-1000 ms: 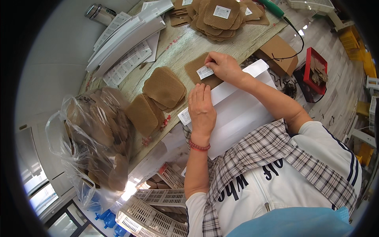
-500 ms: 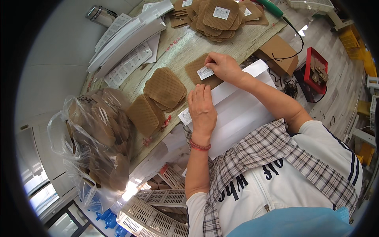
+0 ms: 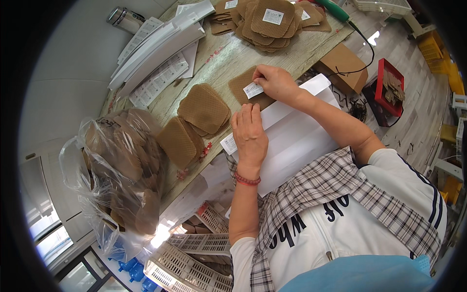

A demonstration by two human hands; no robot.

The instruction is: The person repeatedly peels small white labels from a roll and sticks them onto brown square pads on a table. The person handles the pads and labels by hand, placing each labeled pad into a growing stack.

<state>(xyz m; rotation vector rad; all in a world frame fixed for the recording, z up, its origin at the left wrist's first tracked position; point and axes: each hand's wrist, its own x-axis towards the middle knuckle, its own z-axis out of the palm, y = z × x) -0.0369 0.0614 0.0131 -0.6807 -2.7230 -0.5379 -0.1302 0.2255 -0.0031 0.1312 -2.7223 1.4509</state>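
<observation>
My right hand (image 3: 278,83) pinches the edge of a small white printed label (image 3: 252,91). The label lies over a brown, textured square pad with rounded corners (image 3: 239,82) on the table. Lower and to the left, my left hand (image 3: 250,135) rests with its fingers stretched out over the edge of a white paper sheet (image 3: 299,146). Another small label (image 3: 228,145) shows beside that hand, at the sheet's left corner. Two piles of bare brown pads, the nearer pile (image 3: 177,142) and the farther pile (image 3: 204,108), stand left of my hands.
Labelled pads (image 3: 272,31) are heaped at the table's far side, near a green-handled tool (image 3: 333,9) with a black cord. A clear bag of pads (image 3: 126,165) hangs at the left edge. Label sheets (image 3: 158,80) lie farther back. Plastic crates (image 3: 187,267) stand below.
</observation>
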